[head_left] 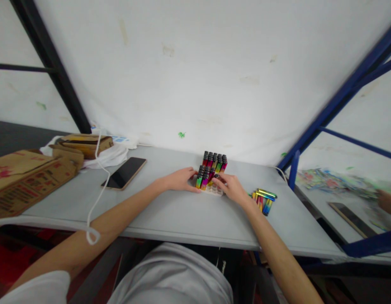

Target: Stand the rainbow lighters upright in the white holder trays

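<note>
On the grey table, a pale tray point(215, 191) holds several upright lighters point(204, 177) with black tops and rainbow-coloured bodies. Bare slots show at its front right. My left hand point(181, 179) grips the tray's left side, thumb at the front corner and fingers farther back. My right hand point(231, 185) is closed over the tray's right part, thumb and fingers pinching a lighter point(217, 176) by its dark top; its lower end is partly hidden. Right behind stands another block of upright lighters point(215, 160). A loose pile of shiny lighters point(264, 199) lies to the right of my right hand.
A phone point(125, 173) lies on the left, with a white cable point(102, 190) hanging before it. Cardboard boxes point(30, 177) and white plastic bags stand farther left. A blue metal frame point(334, 101) borders the right; beyond it are another phone and a co-worker's hand point(388, 203).
</note>
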`<state>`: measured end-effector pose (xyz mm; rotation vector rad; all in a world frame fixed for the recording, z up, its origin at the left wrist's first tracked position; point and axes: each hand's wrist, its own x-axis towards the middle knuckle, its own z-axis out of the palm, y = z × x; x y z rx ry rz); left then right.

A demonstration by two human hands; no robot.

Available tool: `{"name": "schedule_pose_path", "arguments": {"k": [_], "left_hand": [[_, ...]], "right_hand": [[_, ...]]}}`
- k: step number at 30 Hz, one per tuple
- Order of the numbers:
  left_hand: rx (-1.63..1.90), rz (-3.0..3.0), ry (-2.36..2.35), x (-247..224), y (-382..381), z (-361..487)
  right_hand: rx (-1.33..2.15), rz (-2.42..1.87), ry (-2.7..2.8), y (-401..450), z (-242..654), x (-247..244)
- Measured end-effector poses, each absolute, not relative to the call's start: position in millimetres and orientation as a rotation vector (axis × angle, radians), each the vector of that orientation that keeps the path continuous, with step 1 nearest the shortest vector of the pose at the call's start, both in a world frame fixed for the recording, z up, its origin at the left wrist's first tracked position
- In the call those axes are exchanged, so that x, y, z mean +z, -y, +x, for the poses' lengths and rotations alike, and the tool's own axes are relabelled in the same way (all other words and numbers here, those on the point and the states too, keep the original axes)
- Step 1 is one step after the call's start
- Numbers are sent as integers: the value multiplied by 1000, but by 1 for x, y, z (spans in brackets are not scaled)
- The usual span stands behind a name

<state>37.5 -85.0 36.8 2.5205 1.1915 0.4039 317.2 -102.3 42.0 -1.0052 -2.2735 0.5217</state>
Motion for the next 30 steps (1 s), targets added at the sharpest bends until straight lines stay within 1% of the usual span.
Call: {"name": "schedule_pose_path", "arguments": {"k": [7, 11, 14, 19, 23, 26, 30], "left_hand": [[428, 2515, -1194, 36, 85, 38], [428, 2516, -1171, 36, 85, 37], [422, 2517, -1150, 37, 84, 37], [388, 2526, -1162, 39, 85, 37], [384, 2511, -1178, 41, 87, 37], [395, 2502, -1190, 41, 87, 38], [389, 2504, -1203, 42, 88, 38]], "right_hand": [[358, -1039, 2307, 94, 308, 33], [364, -1012, 2344, 89, 307, 35], [423, -1002, 2331, 89, 320, 44], [372, -1219, 2120, 86, 371, 56], [581, -1286, 2201, 84, 408, 55], [760, -1324, 2252, 83, 420, 49], [862, -1361, 2233, 81, 421, 44]]}}
